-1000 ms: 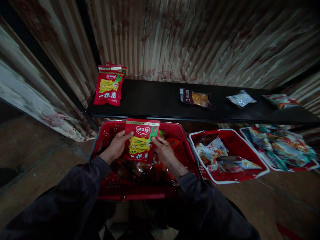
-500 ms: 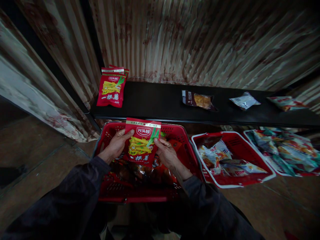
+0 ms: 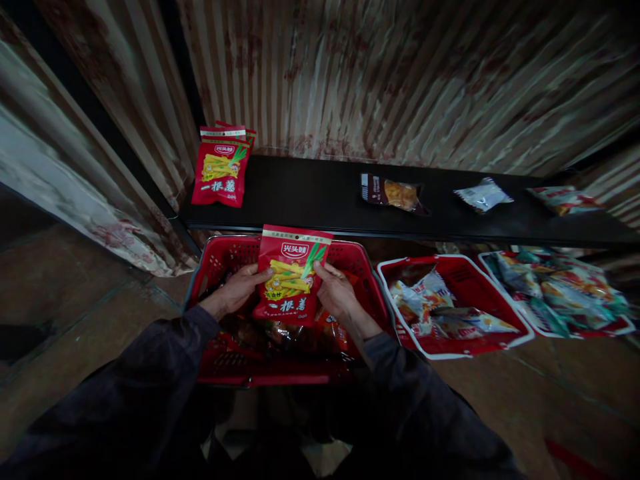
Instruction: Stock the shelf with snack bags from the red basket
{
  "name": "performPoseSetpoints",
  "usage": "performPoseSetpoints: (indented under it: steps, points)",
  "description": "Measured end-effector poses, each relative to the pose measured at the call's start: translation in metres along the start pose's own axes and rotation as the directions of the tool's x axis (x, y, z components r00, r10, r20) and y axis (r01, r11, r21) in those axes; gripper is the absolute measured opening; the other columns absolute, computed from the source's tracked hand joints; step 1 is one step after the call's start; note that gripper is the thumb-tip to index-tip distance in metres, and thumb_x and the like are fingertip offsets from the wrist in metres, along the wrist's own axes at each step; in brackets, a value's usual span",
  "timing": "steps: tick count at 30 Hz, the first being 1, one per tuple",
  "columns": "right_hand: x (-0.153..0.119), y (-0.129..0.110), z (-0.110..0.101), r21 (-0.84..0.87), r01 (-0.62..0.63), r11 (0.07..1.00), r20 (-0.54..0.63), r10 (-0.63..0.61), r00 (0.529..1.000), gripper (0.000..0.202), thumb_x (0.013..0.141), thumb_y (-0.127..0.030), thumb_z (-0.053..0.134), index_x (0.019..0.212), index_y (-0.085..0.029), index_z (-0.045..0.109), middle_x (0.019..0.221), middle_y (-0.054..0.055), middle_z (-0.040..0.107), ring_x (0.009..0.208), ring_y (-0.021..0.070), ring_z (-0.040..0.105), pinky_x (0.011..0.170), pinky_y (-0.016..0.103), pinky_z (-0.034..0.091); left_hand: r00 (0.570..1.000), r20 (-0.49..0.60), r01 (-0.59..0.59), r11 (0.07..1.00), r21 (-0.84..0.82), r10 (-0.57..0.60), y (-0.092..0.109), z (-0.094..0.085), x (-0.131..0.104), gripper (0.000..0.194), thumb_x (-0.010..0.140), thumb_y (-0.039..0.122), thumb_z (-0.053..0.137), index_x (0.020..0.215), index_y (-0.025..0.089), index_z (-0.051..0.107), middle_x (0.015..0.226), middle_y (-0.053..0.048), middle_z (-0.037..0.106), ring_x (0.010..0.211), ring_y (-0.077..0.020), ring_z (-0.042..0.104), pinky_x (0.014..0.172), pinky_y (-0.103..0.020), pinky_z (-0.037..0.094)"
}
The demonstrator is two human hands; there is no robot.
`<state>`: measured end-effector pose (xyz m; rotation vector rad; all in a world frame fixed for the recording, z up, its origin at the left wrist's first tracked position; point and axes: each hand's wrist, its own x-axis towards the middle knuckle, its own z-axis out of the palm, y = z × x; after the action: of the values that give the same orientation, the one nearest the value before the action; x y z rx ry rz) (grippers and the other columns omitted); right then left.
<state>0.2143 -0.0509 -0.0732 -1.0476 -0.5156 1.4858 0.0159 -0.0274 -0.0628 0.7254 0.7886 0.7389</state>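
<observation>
smooth plastic snack bag (image 3: 293, 279), hard plastic basket (image 3: 287, 380), smooth matt shelf (image 3: 305, 193), rumpled cloth curtain (image 3: 310, 80)

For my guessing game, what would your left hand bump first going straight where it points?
The flat red plastic packet it holds; beyond, maybe the long black shelf, but depth is unclear.

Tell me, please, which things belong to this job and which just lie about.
Likely job: rectangular red-and-yellow packet, in left hand and right hand; perforated red plastic basket beneath; matching packets, shelved.

Lying about: brown plastic packet; pillow-shaped white packet.
</observation>
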Motion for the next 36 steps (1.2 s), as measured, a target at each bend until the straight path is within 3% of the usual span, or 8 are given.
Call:
performPoseSetpoints:
  steps: [9, 14, 19, 23, 26, 32, 36]
  points:
    - [0.005, -0.007, -0.007, 0.047, 0.014, 0.999, -0.078, -0.011, 0.997, 0.025, 0.061, -0.03, 0.082, 0.079, -0.018, 0.068, 0.083, 0.003, 0.076, 0.089, 0.0245, 0.069, 0.087, 0.043, 0.053, 0.996, 0.018, 0.081, 0.966, 0.245, -0.088, -0.023, -0.013, 0.003, 0.049, 0.062, 0.049, 0.075, 0.101, 0.019, 0.069, 0.103, -0.008, 0.071, 0.09, -0.0225, 0.064, 0.067, -0.028, 0.045]
    - [0.004, -0.009, -0.008, 0.034, 0.034, 0.999, -0.011, -0.033, 0.999, 0.028, 0.062, -0.033, 0.081, 0.082, -0.019, 0.068, 0.086, 0.003, 0.075, 0.089, 0.0233, 0.069, 0.086, 0.04, 0.054, 0.998, 0.025, 0.052, 0.97, 0.236, -0.059, -0.022, -0.013, 0.003, 0.047, 0.065, 0.05, 0.073, 0.099, 0.018, 0.069, 0.099, -0.008, 0.072, 0.081, -0.0192, 0.065, 0.065, -0.026, 0.046]
    - [-0.003, -0.007, -0.005, -0.067, -0.04, 0.997, 0.1, 0.047, 0.994, 0.033, 0.059, -0.034, 0.083, 0.087, -0.022, 0.07, 0.081, 0.0, 0.075, 0.081, 0.0198, 0.07, 0.079, 0.035, 0.056, 0.998, -0.037, -0.043, 0.998, 0.045, 0.045, -0.002, -0.011, 0.001, 0.045, 0.066, 0.041, 0.076, 0.104, 0.019, 0.067, 0.101, -0.008, 0.071, 0.084, -0.0198, 0.066, 0.068, -0.028, 0.051]
    - [-0.013, 0.003, -0.001, -0.17, -0.138, 0.976, 0.22, 0.174, 0.96, 0.036, 0.057, -0.029, 0.083, 0.09, -0.024, 0.069, 0.085, -0.002, 0.073, 0.077, 0.0171, 0.069, 0.074, 0.035, 0.057, 0.988, -0.115, -0.116, 0.99, -0.083, 0.107, 0.008, -0.009, 0.001, 0.04, 0.067, 0.031, 0.077, 0.103, 0.017, 0.067, 0.1, -0.008, 0.071, 0.09, -0.0211, 0.066, 0.076, -0.032, 0.054]
    - [-0.017, 0.009, 0.002, -0.154, -0.148, 0.977, 0.233, 0.181, 0.955, 0.036, 0.059, -0.028, 0.082, 0.091, -0.027, 0.068, 0.088, -0.004, 0.071, 0.079, 0.0166, 0.068, 0.075, 0.038, 0.058, 0.986, -0.112, -0.139, 0.982, -0.131, 0.124, 0.01, -0.006, 0.0, 0.036, 0.068, 0.029, 0.076, 0.1, 0.016, 0.067, 0.1, -0.008, 0.072, 0.093, -0.021, 0.066, 0.081, -0.033, 0.053]
    - [-0.014, 0.006, 0.002, -0.116, -0.112, 0.987, 0.19, 0.133, 0.973, 0.039, 0.058, -0.028, 0.083, 0.094, -0.029, 0.067, 0.09, -0.004, 0.071, 0.081, 0.0165, 0.067, 0.082, 0.042, 0.057, 0.992, -0.013, -0.125, 0.992, -0.03, 0.124, 0.008, -0.004, -0.003, 0.042, 0.062, 0.024, 0.08, 0.1, 0.015, 0.066, 0.096, -0.006, 0.072, 0.089, -0.0191, 0.066, 0.087, -0.034, 0.049]
    - [-0.014, 0.005, 0.001, -0.124, -0.1, 0.987, 0.162, 0.12, 0.98, 0.038, 0.059, -0.031, 0.083, 0.092, -0.027, 0.067, 0.089, -0.003, 0.071, 0.075, 0.0157, 0.068, 0.074, 0.037, 0.058, 0.987, -0.066, -0.141, 0.985, 0.102, 0.148, 0.001, -0.007, 0.001, 0.043, 0.056, 0.025, 0.082, 0.094, 0.014, 0.066, 0.085, -0.003, 0.072, 0.08, -0.0162, 0.065, 0.085, -0.032, 0.047]
